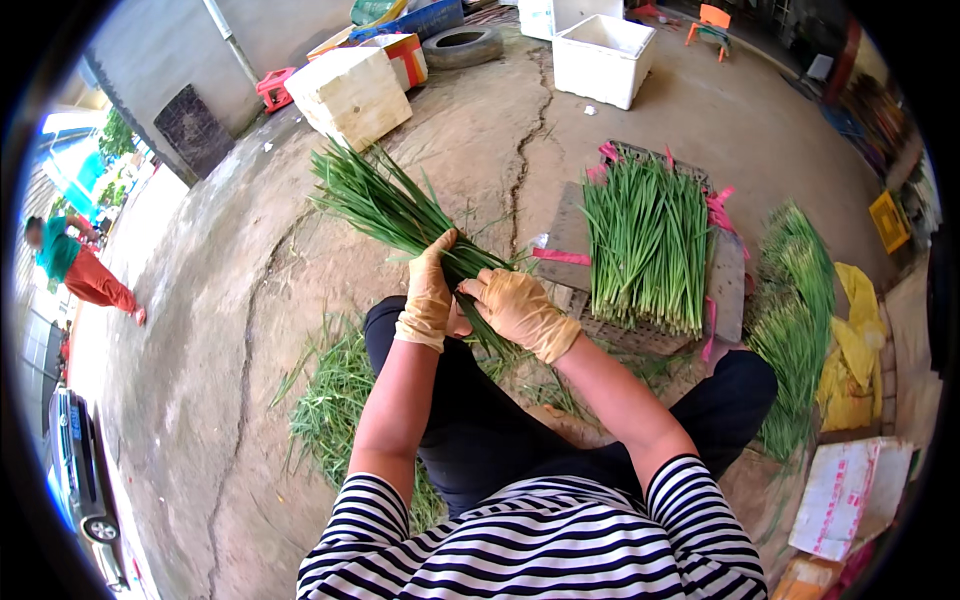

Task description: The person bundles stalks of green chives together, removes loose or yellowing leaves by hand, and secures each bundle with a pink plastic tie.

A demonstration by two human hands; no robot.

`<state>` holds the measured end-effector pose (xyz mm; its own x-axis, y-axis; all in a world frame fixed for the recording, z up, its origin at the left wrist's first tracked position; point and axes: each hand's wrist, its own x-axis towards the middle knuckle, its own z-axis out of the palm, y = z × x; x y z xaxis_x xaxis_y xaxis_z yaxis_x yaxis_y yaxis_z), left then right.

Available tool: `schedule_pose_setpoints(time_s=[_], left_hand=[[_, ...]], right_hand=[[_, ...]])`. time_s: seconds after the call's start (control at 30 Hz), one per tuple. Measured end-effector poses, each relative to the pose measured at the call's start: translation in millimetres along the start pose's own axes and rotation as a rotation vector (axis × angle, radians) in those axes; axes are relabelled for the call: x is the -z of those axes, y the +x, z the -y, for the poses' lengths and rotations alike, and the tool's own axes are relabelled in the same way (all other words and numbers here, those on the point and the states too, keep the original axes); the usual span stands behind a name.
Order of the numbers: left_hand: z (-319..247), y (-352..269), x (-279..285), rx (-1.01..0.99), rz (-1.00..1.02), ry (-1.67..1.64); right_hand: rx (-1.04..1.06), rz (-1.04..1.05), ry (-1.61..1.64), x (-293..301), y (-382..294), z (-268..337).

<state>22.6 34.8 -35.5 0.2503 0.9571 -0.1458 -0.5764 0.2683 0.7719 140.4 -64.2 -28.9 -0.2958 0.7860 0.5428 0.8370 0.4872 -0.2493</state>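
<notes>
My left hand (430, 289), in a tan rubber glove, grips a bunch of long green garlic chives (382, 199) around its middle. The leafy ends fan out towards the upper left. My right hand (525, 311), gloved alike, has its fingers curled on the lower part of the same bunch; what its fingertips pinch is partly hidden. To the right, a neat stack of chives (649, 240) lies on a low board-topped crate (726, 285), cut ends towards me. Pink ties (562, 257) stick out from under the stack.
Loose chive scraps (337, 405) cover the ground by my left leg. A larger chive heap (795, 330) lies on the right beside a yellow sack (851, 349). Foam boxes (604, 64) and a tyre (463, 46) stand ahead. A person (75, 259) is at far left, near a parked car (82, 465).
</notes>
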Motion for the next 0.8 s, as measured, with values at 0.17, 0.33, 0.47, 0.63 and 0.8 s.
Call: schedule_pose_setpoints(time_s=[0.17, 0.33, 0.47, 0.63, 0.8], left_hand=[[-5, -15, -13, 0.093, 0.015, -0.003], [2, -3, -3, 0.0, 0.083, 0.029], [2, -5, -8, 0.005, 0.046, 0.072], [4, 0, 0, 0.033, 0.045, 0.095], [5, -10, -14, 0.078, -0.03, 0.084]], right_hand=[[-0.095, 0.044, 0.004, 2, 5, 5], [-0.263, -0.067, 0.358, 8, 10, 4], [-0.429, -0.02, 0.836, 10, 9, -13], [-0.273, 0.003, 0.618, 32, 10, -6], [-0.178, 0.069, 0.185, 14, 6, -3]])
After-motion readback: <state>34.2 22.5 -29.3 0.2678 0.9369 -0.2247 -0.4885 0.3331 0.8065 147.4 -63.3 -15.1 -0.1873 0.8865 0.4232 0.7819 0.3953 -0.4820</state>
